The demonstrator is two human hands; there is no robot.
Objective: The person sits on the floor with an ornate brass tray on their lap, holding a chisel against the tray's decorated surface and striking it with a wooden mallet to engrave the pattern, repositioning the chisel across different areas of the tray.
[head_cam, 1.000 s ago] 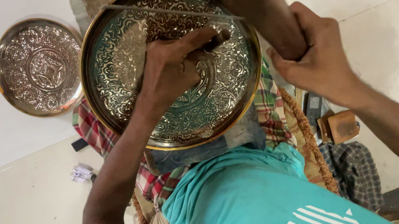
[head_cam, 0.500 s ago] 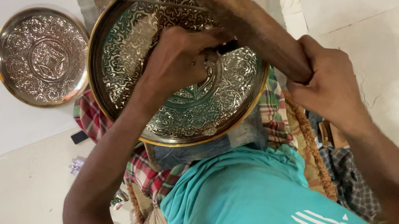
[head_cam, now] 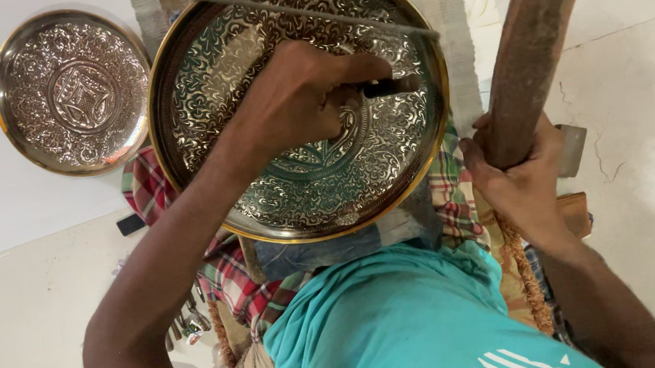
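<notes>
Pale floor; hands closed: left pinching chisel on engraved tray, right gripping wooden mallet.

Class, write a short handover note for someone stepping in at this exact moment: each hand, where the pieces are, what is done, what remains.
Left hand: grip closed on a thin dark metal punch, tip on the large round engraved brass tray on the lap.
Right hand: grip closed on a long brown wooden mallet, raised beside the tray, not touching it.
A smaller engraved round plate lies on the floor, apart.
Done: scrollwork covers the tray.
Left: cannot tell.
</notes>
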